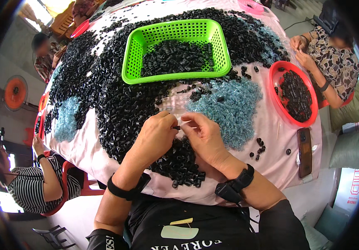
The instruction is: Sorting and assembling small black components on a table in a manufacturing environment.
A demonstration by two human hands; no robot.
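Note:
My left hand (154,132) is closed, its thumb and fingers pinching a small black plastic part (177,128). Right beside it, the thumb and forefinger of my right hand (204,137) come together close to that part; whatever lies between them is too small to make out. Below both hands is a heap of loose black plastic parts (181,164), which look like short hollow pieces. A pile of small, shiny, clear-blue pieces (233,110), perhaps springs, spreads just beyond my right hand.
A green perforated basket (175,78) holding black parts stands ahead on the pink-covered table (287,166). To the right are a red basin (277,102) of black parts and a phone (305,152). Other people sit around the table, and a fan (16,93) stands at left.

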